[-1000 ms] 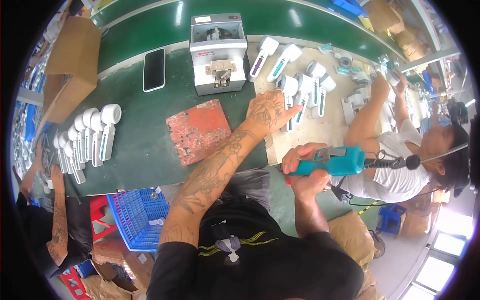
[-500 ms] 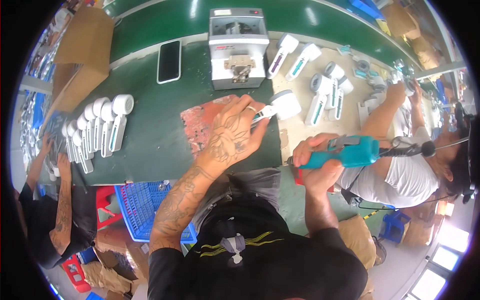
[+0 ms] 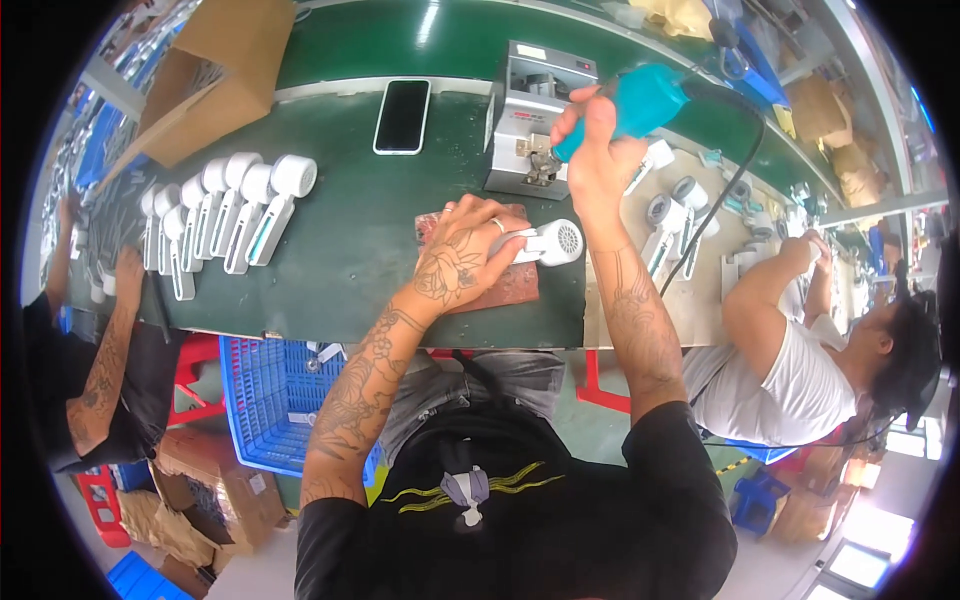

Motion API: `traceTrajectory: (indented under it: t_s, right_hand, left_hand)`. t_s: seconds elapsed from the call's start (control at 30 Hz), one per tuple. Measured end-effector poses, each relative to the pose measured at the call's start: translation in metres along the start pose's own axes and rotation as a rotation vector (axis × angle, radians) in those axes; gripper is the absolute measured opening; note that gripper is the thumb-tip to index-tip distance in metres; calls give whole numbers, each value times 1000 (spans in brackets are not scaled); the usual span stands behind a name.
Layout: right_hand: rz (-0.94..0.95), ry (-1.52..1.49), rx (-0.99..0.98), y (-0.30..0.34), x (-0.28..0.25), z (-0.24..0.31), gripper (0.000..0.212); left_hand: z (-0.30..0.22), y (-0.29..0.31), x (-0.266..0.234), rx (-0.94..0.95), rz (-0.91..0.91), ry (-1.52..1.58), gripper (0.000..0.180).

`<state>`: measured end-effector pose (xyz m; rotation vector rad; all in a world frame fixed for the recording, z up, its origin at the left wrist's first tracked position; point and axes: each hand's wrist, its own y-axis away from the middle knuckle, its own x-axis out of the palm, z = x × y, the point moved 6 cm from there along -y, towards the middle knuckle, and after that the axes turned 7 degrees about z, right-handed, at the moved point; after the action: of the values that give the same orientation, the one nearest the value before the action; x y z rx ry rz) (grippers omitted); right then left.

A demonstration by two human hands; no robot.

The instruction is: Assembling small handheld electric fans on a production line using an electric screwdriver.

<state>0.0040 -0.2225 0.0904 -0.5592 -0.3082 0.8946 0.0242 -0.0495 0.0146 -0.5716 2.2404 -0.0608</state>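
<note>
My left hand [image 3: 462, 248] is closed around the handle of a white handheld fan [image 3: 560, 243], pressing it down on a worn reddish mat [image 3: 515, 288]. The fan's round head, grille side up, sticks out to the right of my fingers. My right hand [image 3: 603, 160] grips a teal electric screwdriver [image 3: 645, 98], raised at the far side of the bench. Its front end points down and left, at the front of a grey screw feeder [image 3: 515, 155]. My hand partly hides the tip, so whether it touches the feeder cannot be told.
Several white fans [image 3: 270, 225] stand in a row at the left. A phone [image 3: 403, 117] lies behind, near a cardboard box [image 3: 225, 75]. More fans [image 3: 665, 212] lie on the right, beside a co-worker in white [image 3: 790, 380]. A blue basket [image 3: 265, 400] sits below the bench edge.
My right hand has carried the screwdriver from the near right up to the screw feeder. The fan in my left hand has turned grille up and lies lower on the mat.
</note>
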Motion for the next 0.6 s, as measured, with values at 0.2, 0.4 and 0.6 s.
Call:
traceTrajectory:
  t_s: [0.2, 0.4, 0.6]
  right_hand:
    - [43, 56, 19, 6, 2, -15, 33]
    - [56, 43, 194, 23, 6, 3, 37]
    - [76, -45, 199, 45, 5, 18, 44]
  left_hand:
    - [6, 1, 8, 18, -61, -23, 26]
    - [6, 0, 2, -27, -24, 25, 23]
    - [2, -3, 0, -18, -26, 6, 23]
